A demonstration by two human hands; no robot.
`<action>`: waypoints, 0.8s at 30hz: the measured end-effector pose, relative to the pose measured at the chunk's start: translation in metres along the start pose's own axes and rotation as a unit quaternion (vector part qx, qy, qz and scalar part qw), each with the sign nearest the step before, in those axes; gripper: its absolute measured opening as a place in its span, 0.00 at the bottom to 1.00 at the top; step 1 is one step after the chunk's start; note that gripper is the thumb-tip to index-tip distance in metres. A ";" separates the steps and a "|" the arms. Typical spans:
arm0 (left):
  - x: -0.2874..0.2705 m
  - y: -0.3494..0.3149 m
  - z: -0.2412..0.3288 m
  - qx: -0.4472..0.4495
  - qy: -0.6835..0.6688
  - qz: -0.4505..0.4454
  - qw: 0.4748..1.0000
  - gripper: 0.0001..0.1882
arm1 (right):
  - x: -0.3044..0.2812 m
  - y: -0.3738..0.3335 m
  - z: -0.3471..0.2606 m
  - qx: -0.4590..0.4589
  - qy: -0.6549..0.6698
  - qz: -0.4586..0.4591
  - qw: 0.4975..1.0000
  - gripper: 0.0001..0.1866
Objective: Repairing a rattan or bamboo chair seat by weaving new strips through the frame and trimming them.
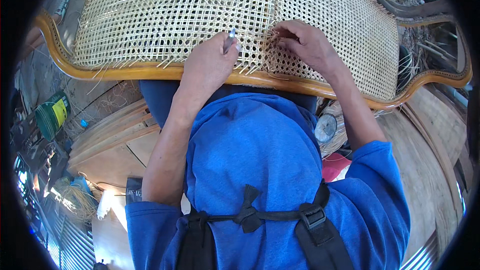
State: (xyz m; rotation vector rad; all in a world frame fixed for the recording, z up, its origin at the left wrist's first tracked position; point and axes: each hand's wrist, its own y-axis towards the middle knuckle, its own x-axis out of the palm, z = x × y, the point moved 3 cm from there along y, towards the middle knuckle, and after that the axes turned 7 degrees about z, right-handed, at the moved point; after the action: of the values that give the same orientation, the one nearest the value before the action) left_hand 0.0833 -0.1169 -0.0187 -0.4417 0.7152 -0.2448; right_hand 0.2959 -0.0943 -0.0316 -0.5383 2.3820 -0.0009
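Note:
A curved wooden frame (155, 72) with woven cane webbing (165, 25) lies across my lap. My left hand (207, 60) is closed around a short, slim metal tool (230, 40), its silvery end sticking up past the thumb; the rest is hidden in the fist. That hand rests over the near rail and the edge of the weave. My right hand (312, 47) bends over the vertical seam (272, 20) in the webbing. Its thumb and forefinger pinch at the seam, and whatever lies between the tips is too small to tell. Cut cane ends poke out along the near rail.
A green can with a yellow label (52, 115) lies at the left. Wooden boards (112, 135) lie on the left, with a plywood sheet (410, 160) at the right. Near my right elbow is a round clear-topped container (326, 127). Loose cane strands (75, 202) lie bundled at lower left.

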 end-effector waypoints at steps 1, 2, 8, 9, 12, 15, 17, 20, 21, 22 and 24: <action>0.000 -0.002 0.000 -0.006 -0.001 0.009 1.000 0.14 | 0.001 -0.003 0.005 0.024 -0.017 0.020 0.999 0.14; 0.000 -0.002 0.000 -0.005 -0.001 0.011 1.000 0.14 | 0.002 -0.004 0.005 0.022 -0.017 0.021 0.999 0.14; 0.001 0.002 0.002 -0.007 -0.021 0.013 1.000 0.15 | 0.005 -0.004 -0.007 0.093 0.046 0.038 0.994 0.11; -0.001 0.003 0.009 -0.006 -0.023 0.012 1.000 0.16 | 0.006 -0.005 -0.006 0.068 0.021 0.063 0.995 0.11; 0.003 0.007 0.017 0.009 -0.005 0.016 1.000 0.16 | 0.001 -0.005 -0.008 0.046 -0.046 0.116 0.991 0.11; 0.006 0.011 0.019 0.039 0.063 0.029 0.997 0.17 | -0.006 -0.008 -0.001 0.075 -0.074 0.168 0.980 0.11; 0.006 0.011 0.021 0.051 0.113 0.039 0.991 0.17 | -0.009 -0.011 0.005 0.113 -0.060 0.187 0.974 0.11; 0.002 0.009 0.028 0.010 0.032 0.013 0.999 0.15 | -0.003 -0.013 -0.008 -0.048 -0.189 0.208 0.958 0.10; 0.003 0.010 0.029 0.000 0.000 0.002 1.000 0.15 | 0.001 -0.011 -0.006 -0.046 -0.190 0.209 0.958 0.10; 0.005 0.010 0.030 -0.010 -0.031 -0.009 0.999 0.15 | 0.008 -0.007 -0.003 -0.057 -0.160 0.176 0.970 0.10; 0.010 0.013 0.027 0.004 -0.044 0.000 0.999 0.15 | 0.018 -0.002 0.003 -0.066 -0.129 0.143 0.979 0.10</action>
State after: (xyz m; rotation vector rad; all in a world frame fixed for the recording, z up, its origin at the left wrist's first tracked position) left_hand 0.1100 -0.1009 -0.0122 -0.4417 0.6276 -0.2262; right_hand 0.2863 -0.1030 -0.0451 -0.2337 2.1917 0.3376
